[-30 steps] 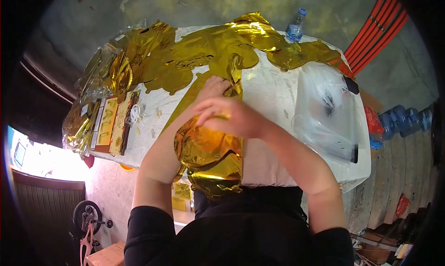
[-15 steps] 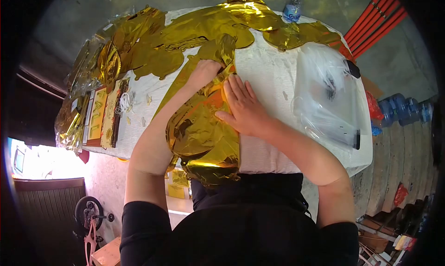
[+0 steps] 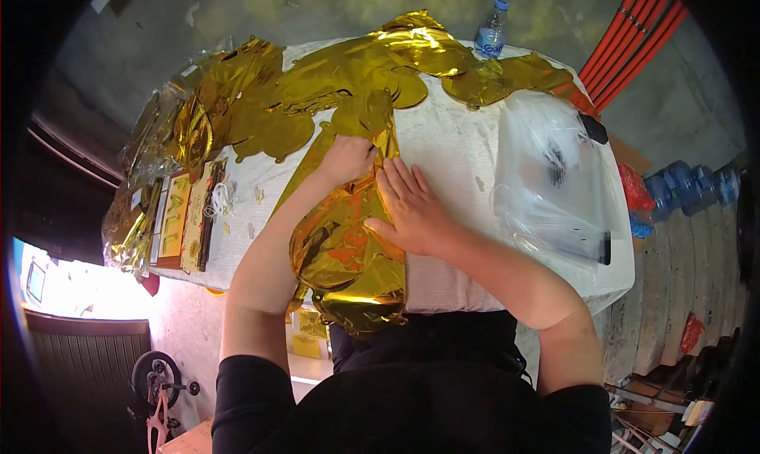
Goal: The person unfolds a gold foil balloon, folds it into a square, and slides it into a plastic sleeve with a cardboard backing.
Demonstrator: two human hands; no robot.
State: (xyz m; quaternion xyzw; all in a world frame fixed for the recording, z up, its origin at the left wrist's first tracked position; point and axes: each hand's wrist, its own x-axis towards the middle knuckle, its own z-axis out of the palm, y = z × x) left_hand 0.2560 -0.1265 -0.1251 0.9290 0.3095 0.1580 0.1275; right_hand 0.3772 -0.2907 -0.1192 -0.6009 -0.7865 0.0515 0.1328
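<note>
A flat gold foil balloon [image 3: 336,252] lies in front of me, its crumpled end hanging over the near table edge. My left hand [image 3: 349,160] is closed on the foil near its upper part, with the fingertips partly hidden. Just to its right, my right hand [image 3: 413,208] rests open, palm down, fingers spread along the foil's right edge and partly on the white cloth. Beyond both hands, more flat gold foil balloons [image 3: 332,78] overlap across the back of the table.
Clear plastic bags [image 3: 546,189] lie at the right of the white-covered table [image 3: 447,284]. A water bottle [image 3: 492,30] stands at the back. Printed packages [image 3: 178,220], white string [image 3: 223,197] and plastic-wrapped foil [image 3: 131,228] sit at the left.
The camera view has shifted, so the table appears lower. My left hand looks slightly nearer my body, still closed on the foil. My right hand stays flat beside it.
</note>
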